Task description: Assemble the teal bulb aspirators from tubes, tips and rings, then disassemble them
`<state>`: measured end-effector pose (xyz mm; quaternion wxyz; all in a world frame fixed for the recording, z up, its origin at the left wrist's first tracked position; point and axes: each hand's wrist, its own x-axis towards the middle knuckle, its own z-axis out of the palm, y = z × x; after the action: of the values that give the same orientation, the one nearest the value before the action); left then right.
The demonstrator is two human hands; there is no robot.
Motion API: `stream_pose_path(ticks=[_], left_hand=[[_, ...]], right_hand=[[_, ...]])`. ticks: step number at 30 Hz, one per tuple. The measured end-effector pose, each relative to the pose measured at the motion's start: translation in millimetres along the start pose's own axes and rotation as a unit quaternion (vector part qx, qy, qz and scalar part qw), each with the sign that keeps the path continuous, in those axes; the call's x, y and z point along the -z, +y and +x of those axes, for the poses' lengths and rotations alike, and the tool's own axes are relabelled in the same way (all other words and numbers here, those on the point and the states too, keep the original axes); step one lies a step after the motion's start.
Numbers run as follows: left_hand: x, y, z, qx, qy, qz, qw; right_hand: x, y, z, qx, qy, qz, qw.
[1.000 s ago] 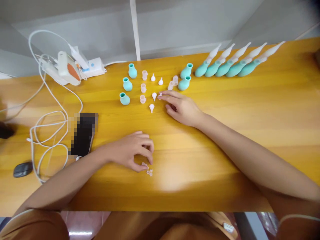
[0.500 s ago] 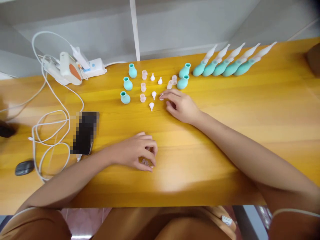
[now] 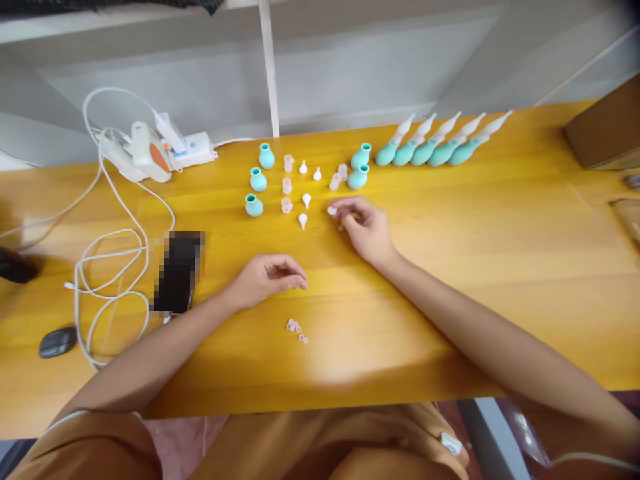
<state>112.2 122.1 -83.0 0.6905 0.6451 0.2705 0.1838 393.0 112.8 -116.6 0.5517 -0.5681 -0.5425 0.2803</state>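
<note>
My left hand hovers over the yellow table, fingertips pinched together; what they hold, if anything, is too small to see. Just in front of it lie several tiny pink rings. My right hand is farther back and pinches a small pale cone piece at its fingertips. Left of it stand white funnels, pink cups and three teal bulbs in columns. Two more teal bulbs stand behind the right hand.
A row of several assembled teal bulbs with white tips lies at the back right. A power strip with chargers, looped white cable, a phone and a mouse are at the left. A brown box stands far right.
My left hand has lifted off the tiny pink rings and moved back, leaving them on the table. My right hand has curled and drawn the pale piece slightly toward me.
</note>
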Motion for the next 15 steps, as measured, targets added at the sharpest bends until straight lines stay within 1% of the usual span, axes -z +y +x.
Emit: stream_pose_path(ticks=[1,3,6,9,11,13,15], left_hand=[[0.5,-1,0,0.017,0.017,-0.027,0.999],[1.0,-4,1,0.032,0.043,-0.061,0.997],[1.3,-7,2,0.032,0.079,-0.082,0.993],[1.1,-7,4,0.031,0.109,-0.095,0.989],[0.8,-6,4,0.032,0.116,-0.107,0.987],[0.7,-5,5,0.032,0.117,-0.126,0.985],[0.7,-4,5,0.034,0.116,-0.145,0.982]], right_hand=[[-4,-5,-11,-0.044,0.002,0.036,0.998],[-12,-17,-34,-0.114,-0.016,0.114,0.987],[-23,-34,-60,-0.179,-0.029,0.224,0.958],[-27,-43,-71,-0.216,-0.05,0.32,0.921],[-28,-45,-73,-0.231,-0.073,0.369,0.897],[-27,-44,-72,-0.24,-0.091,0.4,0.88],[-26,-43,-73,-0.247,-0.108,0.415,0.869]])
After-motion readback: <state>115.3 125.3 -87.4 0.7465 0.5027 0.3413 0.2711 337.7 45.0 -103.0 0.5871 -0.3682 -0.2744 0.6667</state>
